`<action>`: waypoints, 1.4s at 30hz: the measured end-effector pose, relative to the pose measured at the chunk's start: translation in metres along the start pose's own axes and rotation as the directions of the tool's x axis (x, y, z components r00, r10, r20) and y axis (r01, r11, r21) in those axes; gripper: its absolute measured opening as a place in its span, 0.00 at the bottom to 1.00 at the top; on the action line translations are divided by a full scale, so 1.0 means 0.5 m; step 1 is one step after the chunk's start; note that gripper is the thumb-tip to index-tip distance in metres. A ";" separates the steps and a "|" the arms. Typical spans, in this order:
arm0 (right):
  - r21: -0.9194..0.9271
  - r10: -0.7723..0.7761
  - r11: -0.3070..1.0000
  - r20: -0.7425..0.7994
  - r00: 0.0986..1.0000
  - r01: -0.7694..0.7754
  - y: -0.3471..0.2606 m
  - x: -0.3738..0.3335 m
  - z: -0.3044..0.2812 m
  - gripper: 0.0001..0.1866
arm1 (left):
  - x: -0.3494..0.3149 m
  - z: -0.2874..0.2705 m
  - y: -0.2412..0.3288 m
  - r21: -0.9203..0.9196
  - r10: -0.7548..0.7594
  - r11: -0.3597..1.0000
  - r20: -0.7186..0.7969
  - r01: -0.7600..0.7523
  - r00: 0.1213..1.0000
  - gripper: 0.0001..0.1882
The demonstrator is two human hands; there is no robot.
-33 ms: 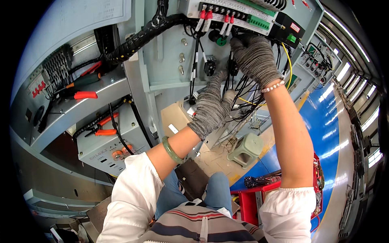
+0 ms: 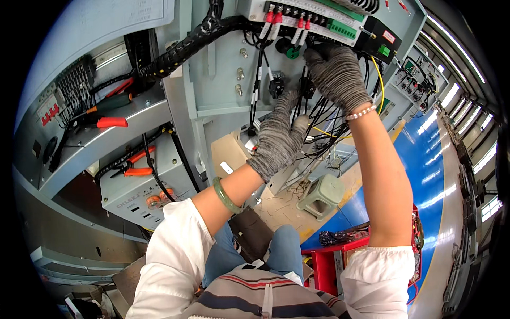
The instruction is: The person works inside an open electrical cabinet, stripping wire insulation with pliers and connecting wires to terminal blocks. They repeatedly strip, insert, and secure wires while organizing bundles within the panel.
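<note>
Both my hands wear grey knitted gloves and work at a grey metal cabinet panel. My right hand (image 2: pixel 340 77) reaches up under the white terminal unit (image 2: pixel 313 24), beside hanging black wires (image 2: pixel 321 114). Its fingertips are hidden among the wires and the unit's shadow, so its grip cannot be made out. Lower and to the left, my left hand (image 2: pixel 279 135) points its fingers upward, thumb held apart, next to the same wires. A small black connector block (image 2: pixel 276 86) hangs just above it. Red-capped leads (image 2: pixel 272 22) enter the unit's terminals, and a green round part (image 2: pixel 292 52) sits below.
A thick wrapped cable harness (image 2: pixel 180 53) crosses the upper left. Red-handled pliers (image 2: pixel 111 122) and a screwdriver (image 2: pixel 114 101) lie on a metal ledge; orange-handled pliers (image 2: pixel 138 171) rest on a grey box below. A green stool (image 2: pixel 321 196) and red cart (image 2: pixel 326 268) stand below.
</note>
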State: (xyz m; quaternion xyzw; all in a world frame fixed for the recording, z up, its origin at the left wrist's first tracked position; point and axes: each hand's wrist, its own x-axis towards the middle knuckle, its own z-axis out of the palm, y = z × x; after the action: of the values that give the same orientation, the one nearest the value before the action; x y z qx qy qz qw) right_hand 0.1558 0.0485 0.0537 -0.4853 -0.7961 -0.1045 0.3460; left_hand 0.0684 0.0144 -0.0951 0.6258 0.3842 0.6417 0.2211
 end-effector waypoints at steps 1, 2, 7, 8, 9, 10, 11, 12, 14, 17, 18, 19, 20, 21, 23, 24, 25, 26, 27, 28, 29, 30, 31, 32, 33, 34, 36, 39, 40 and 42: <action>0.005 -0.007 1.000 0.020 1.000 0.007 0.000 0.004 0.001 0.17 | 0.000 0.001 -0.011 -0.061 -0.001 0.998 -0.022 0.000 1.000 0.24; 0.051 0.001 0.999 0.037 0.999 -0.003 0.007 0.005 -0.002 0.17 | 0.003 0.003 -0.006 -0.180 -0.019 0.984 -0.007 0.017 1.000 0.23; 0.077 0.029 0.996 0.109 0.994 -0.038 0.008 0.007 -0.018 0.19 | 0.005 -0.006 0.003 -0.042 -0.036 0.998 0.001 0.036 0.999 0.23; 0.103 0.053 0.993 0.121 0.991 -0.066 0.008 0.006 -0.021 0.21 | 0.005 -0.008 0.009 -0.032 -0.055 0.998 0.004 0.055 0.998 0.23; 0.104 0.044 0.993 0.122 0.992 -0.057 0.011 0.007 -0.020 0.21 | 0.004 -0.009 0.016 -0.023 -0.074 0.997 0.006 0.074 0.997 0.23; 0.104 0.036 0.993 0.123 0.992 -0.049 0.016 0.009 -0.016 0.22 | 0.008 -0.011 0.018 -0.117 -0.095 0.988 0.028 0.097 0.995 0.22; 0.108 0.027 0.993 0.122 0.992 -0.040 0.020 0.011 -0.013 0.22 | 0.011 -0.014 0.018 -0.111 -0.070 0.991 0.026 0.073 0.997 0.22; 0.107 0.015 0.994 0.116 0.993 -0.028 0.023 0.013 -0.009 0.22 | 0.013 -0.017 0.016 -0.105 -0.046 0.993 0.023 0.049 0.999 0.22; 0.105 -0.009 0.994 0.105 0.994 -0.002 0.017 0.015 -0.005 0.23 | 0.018 -0.019 0.012 -0.109 -0.025 0.994 0.021 0.027 0.999 0.21; 0.040 0.101 0.993 0.225 0.969 -0.113 -0.006 0.009 -0.028 0.21 | 0.020 -0.019 0.019 -0.157 -0.060 0.986 0.027 0.064 0.998 0.20; 0.062 0.111 0.990 0.223 0.968 -0.128 -0.001 0.009 -0.028 0.21 | 0.018 -0.019 0.032 -0.184 -0.091 0.978 0.033 0.095 0.995 0.20; 0.084 0.121 0.986 0.222 0.968 -0.143 0.007 0.010 -0.027 0.21 | 0.018 -0.019 0.041 -0.211 -0.121 0.969 0.040 0.127 0.992 0.19; 0.109 0.128 0.982 0.222 0.967 -0.155 0.007 0.010 -0.027 0.21 | 0.018 -0.020 0.036 -0.191 -0.091 0.977 0.029 0.095 0.995 0.19; 0.114 0.138 0.979 0.239 0.961 -0.169 0.006 0.010 -0.028 0.21 | 0.021 -0.021 0.028 -0.170 -0.061 0.983 0.019 0.063 0.998 0.19; 0.123 0.156 0.973 0.271 0.950 -0.195 0.002 0.012 -0.029 0.21 | 0.021 -0.021 0.022 -0.150 -0.017 0.989 -0.004 0.017 1.000 0.18; 0.122 0.134 0.978 0.255 0.958 -0.170 0.003 0.012 -0.027 0.21 | 0.019 -0.020 0.021 -0.150 -0.005 0.989 -0.018 0.002 1.000 0.18; 0.120 0.112 0.982 0.239 0.965 -0.144 0.006 0.010 -0.023 0.21 | 0.019 -0.020 0.021 -0.151 0.008 0.989 -0.032 -0.012 0.999 0.18; 0.116 0.092 0.986 0.221 0.971 -0.120 0.007 0.008 -0.023 0.21 | 0.021 -0.021 0.021 -0.146 -0.040 0.988 0.000 0.039 0.999 0.18; 0.084 0.087 0.991 0.222 0.971 -0.108 0.006 0.010 -0.024 0.21 | 0.024 -0.024 0.021 -0.140 -0.086 0.986 0.032 0.090 0.996 0.18; 0.053 0.082 0.994 0.223 0.971 -0.097 0.004 0.012 -0.026 0.21 | 0.027 -0.025 0.022 -0.132 -0.133 0.981 0.063 0.141 0.989 0.18; 0.024 0.078 0.996 0.228 0.971 -0.086 0.002 0.012 -0.025 0.21 | 0.029 -0.026 0.023 -0.110 -0.149 0.982 0.058 0.154 0.987 0.17; 0.049 0.060 0.996 0.220 0.974 -0.073 0.004 0.011 -0.023 0.21 | 0.031 -0.028 0.024 -0.088 -0.164 0.982 0.052 0.168 0.985 0.17; 0.074 0.043 0.995 0.211 0.977 -0.060 0.006 0.009 -0.020 0.22 | 0.032 -0.029 0.025 -0.066 -0.179 0.981 0.046 0.182 0.983 0.17; 0.095 0.029 0.994 0.200 0.979 -0.048 0.007 0.007 -0.021 0.23 | 0.032 -0.029 0.029 -0.085 -0.186 0.978 0.051 0.190 0.981 0.17; 0.095 0.051 0.993 0.222 0.974 -0.073 0.006 0.006 -0.025 0.23 | 0.031 -0.030 0.032 -0.104 -0.192 0.975 0.057 0.197 0.980 0.17; 0.095 0.073 0.991 0.243 0.967 -0.098 0.004 0.005 -0.031 0.23 | 0.030 -0.030 0.037 -0.122 -0.199 0.971 0.062 0.205 0.978 0.17; 0.119 0.103 0.983 0.287 0.952 -0.143 -0.007 0.002 -0.038 0.23 | 0.027 -0.033 0.053 -0.113 -0.237 0.964 0.051 0.241 0.970 0.16; 0.167 0.108 0.971 0.337 0.935 -0.172 -0.015 0.000 -0.041 0.24 | 0.028 -0.035 0.054 -0.151 -0.278 0.947 0.059 0.284 0.959 0.16; 0.176 0.092 0.971 0.344 0.934 -0.161 -0.010 0.001 -0.038 0.24 | 0.029 -0.035 0.051 -0.172 -0.289 0.939 0.066 0.297 0.955 0.16; 0.152 0.054 0.982 0.349 0.936 -0.113 0.006 0.008 -0.030 0.24 | 0.027 -0.023 0.032 -0.161 -0.212 0.964 0.007 0.210 0.977 0.16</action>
State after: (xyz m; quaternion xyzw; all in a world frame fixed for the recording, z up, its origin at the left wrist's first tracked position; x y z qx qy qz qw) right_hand 0.1640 0.0452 0.0668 -0.4983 -0.8289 0.0644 0.2460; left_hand 0.0587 0.0124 -0.0732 0.5583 0.3966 0.6467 0.3359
